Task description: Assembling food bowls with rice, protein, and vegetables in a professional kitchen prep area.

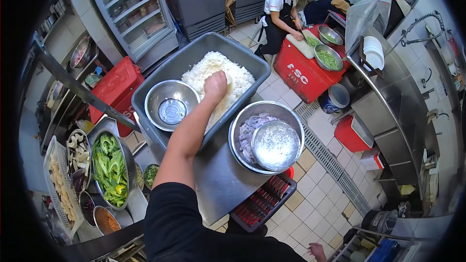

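Note:
My left hand [216, 87] is closed over a heap of white cooked rice [238, 70] in a large grey tub [264, 68]. A pale yellowish edge shows beside its fingers, but I cannot make out what it belongs to. An empty-looking steel bowl [154, 99] rests inside the tub, left of the rice. On the steel table [213, 179], right of my left forearm, a big steel bowl [234, 138] holds greyish raw strips, perhaps squid. A smaller round metal vessel [275, 145], whitish and speckled, sits on them. Low at the right, my right hand [318, 251] hangs with fingers apart, touching nothing.
Left stand a bowl of cut green peppers [114, 165], a white basket [60, 184] and several smaller bowls. A dark crate [264, 204] is below the table. Ahead, a co-worker [281, 14] cuts green vegetables on a red cooler [298, 75]. A floor drain [335, 165] crosses the tiles.

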